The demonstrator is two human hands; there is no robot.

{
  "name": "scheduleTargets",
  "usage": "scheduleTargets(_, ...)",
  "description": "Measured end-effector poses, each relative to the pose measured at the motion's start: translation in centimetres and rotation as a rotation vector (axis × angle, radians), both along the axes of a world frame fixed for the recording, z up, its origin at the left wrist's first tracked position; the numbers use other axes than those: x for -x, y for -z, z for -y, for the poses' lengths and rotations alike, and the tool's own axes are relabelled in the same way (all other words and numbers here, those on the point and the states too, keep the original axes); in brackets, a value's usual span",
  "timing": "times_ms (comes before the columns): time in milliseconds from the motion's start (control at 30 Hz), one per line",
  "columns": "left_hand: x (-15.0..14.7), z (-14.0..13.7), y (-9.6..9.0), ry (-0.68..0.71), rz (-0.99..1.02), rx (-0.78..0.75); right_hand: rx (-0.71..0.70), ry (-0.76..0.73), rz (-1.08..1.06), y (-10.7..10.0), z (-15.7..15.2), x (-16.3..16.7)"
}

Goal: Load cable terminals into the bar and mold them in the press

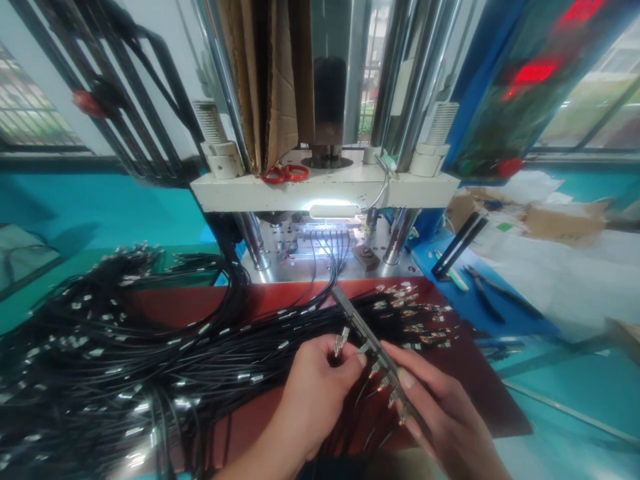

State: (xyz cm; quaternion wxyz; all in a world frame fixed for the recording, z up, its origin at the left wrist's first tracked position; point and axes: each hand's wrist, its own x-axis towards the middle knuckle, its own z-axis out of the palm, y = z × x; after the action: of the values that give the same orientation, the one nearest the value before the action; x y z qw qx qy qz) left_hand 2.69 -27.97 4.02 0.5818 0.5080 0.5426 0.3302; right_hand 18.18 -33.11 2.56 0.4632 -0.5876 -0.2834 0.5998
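My right hand (440, 413) grips a long dark metal fixture bar (367, 340) that slants up and left, with several cable connectors seated along it. My left hand (313, 393) pinches one silver connector (341, 341) on a black cable, held just left of the bar. A large bundle of black cables with metal ends (125, 347) lies to the left on a red-brown mat (480, 393). Loose connector ends (415, 313) lie past the bar.
A moulding press (325, 190) stands straight ahead with a lit work opening and cables running into it. Red scissors (285, 173) rest on its white platen. Pliers (483, 290) and cardboard (560, 223) lie at the right on a blue surface.
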Motion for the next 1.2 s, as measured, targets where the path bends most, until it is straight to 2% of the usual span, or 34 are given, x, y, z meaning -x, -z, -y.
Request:
scheduleTargets(100, 0.0, 0.0, 0.1, 0.013, 0.007, 0.003, -0.017, -0.017, 0.027, 0.1, 0.0, 0.0)
scheduleTargets(267, 0.1, -0.1, 0.4, 0.033, -0.019, 0.001, -0.139, -0.068, 0.119, 0.6, 0.0, 0.0)
scheduleTargets(400, 0.5, -0.1, 0.4, 0.092, -0.038, -0.026, -0.130, -0.097, 0.078, 0.6, 0.0, 0.0)
scheduleTargets(500, 0.9, 0.1, 0.1, 0.120, -0.064, -0.088, -0.107, -0.080, 0.020, 0.4, 0.0, 0.0)
scheduleTargets(700, 0.8, 0.9, 0.1, 0.075, -0.263, -0.272, -0.091, -0.058, -0.015, 0.3, 0.0, 0.1)
scheduleTargets(867, 0.5, 1.1, 0.0, 0.070, -0.377, -0.375, -0.104, -0.088, 0.036, 0.5, -0.1, 0.0)
scheduleTargets(1033, 0.4, 0.7, -0.2, 0.095, -0.389, -0.379, -0.074, -0.049, 0.031, 0.6, 0.0, 0.1)
scheduleTargets(1200, 0.7, 0.4, -0.6, 0.108, -0.352, -0.326, -0.110, -0.038, 0.026, 0.4, -0.1, 0.3)
